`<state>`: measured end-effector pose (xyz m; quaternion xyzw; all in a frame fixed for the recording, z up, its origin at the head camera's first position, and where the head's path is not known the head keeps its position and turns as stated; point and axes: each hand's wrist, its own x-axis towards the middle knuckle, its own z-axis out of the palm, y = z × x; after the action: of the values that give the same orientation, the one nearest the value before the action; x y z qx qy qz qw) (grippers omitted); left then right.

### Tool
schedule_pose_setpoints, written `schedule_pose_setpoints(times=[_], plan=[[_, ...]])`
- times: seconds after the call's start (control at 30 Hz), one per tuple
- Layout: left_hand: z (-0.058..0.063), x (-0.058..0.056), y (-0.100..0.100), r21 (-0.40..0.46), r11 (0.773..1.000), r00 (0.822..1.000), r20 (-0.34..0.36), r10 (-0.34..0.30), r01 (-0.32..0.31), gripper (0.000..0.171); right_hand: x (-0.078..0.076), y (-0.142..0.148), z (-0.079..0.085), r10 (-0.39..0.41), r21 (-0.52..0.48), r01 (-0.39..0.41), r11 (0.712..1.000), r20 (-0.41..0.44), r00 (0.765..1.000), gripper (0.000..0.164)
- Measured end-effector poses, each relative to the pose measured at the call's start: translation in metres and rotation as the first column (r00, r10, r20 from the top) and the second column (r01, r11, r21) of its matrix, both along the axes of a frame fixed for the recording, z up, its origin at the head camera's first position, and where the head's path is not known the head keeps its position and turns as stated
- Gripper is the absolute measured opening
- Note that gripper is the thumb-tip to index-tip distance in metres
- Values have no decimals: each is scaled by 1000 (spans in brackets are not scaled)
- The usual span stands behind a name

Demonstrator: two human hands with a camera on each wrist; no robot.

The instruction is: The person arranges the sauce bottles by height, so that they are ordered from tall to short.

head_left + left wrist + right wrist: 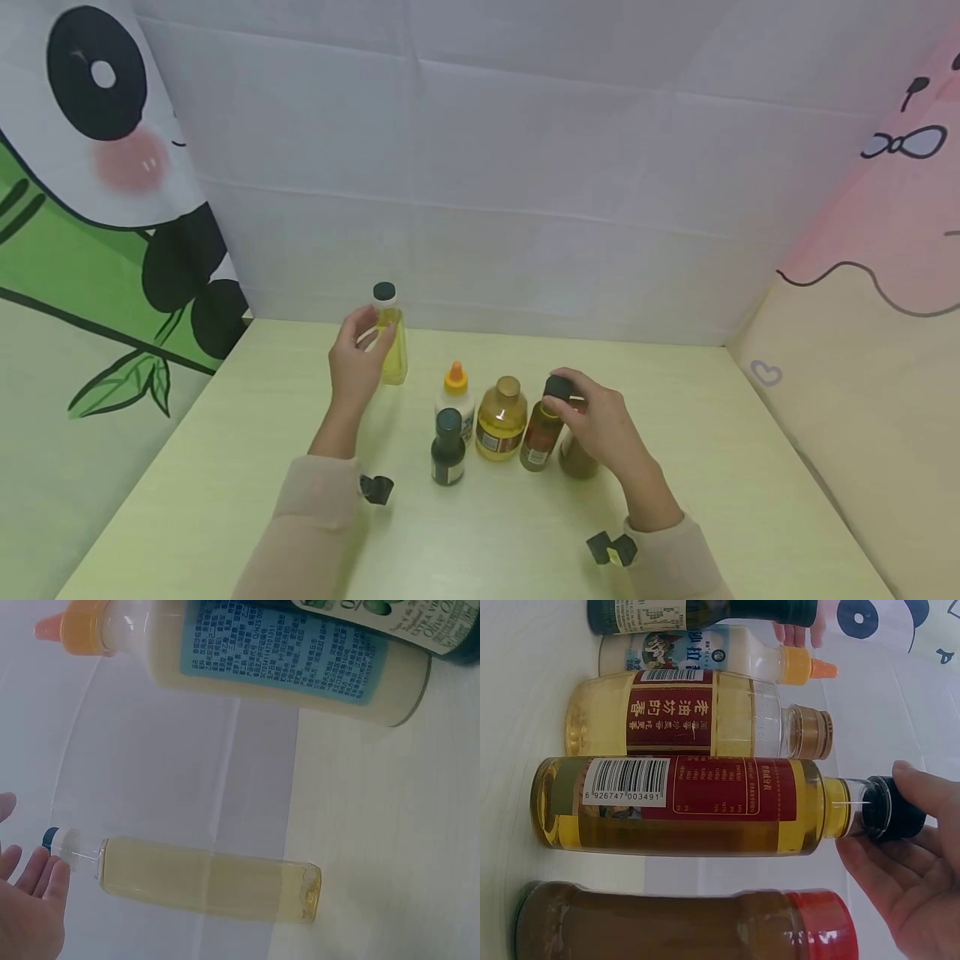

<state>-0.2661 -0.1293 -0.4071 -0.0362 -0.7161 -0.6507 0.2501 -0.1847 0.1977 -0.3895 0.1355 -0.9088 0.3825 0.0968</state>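
Observation:
At the back left stands a clear bottle of yellow oil [393, 358] with a dark cap. Beside its neck is my left hand [360, 354], fingers relaxed and parted; the left wrist view has the fingertips [54, 881] by the cap, contact unclear. With thumb and fingers, my right hand [603, 417] grips the black cap of an oil bottle with a red label [727, 795], which stands upright. To its right is a brown jar with a red lid [821, 930], partly hidden by the hand in the head view.
Left of the gripped bottle stand a wide gold-capped oil bottle [502, 421], a white squeeze bottle with an orange-yellow tip [456, 387] and a small dark green olive oil bottle [448, 450]. A pale cloth wall [525, 267] rises behind the table [660, 392].

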Motion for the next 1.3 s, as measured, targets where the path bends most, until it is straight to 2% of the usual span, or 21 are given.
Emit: schedule_pose_setpoints(times=[0.5,0.63,0.9,1.03,1.3], plan=[[-12,8,15,-27,996,995,44,-86,87,45,-3,3,-3,1,-1,-1,1000,-2,1000,42],[-16,7,17,-38,990,990,51,-133,135,44,-3,3,-4,-3,0,3,1000,-3,1000,43],[-19,10,21,-118,957,961,115,-253,266,47,-4,3,-5,-5,3,5,1000,2,1000,44],[-22,12,23,-134,934,941,119,-316,330,43,-4,3,-5,-4,4,4,1000,3,1000,43],[-26,14,26,-181,907,924,106,-366,380,44,-4,3,-5,-5,0,5,1000,4,1000,45]])
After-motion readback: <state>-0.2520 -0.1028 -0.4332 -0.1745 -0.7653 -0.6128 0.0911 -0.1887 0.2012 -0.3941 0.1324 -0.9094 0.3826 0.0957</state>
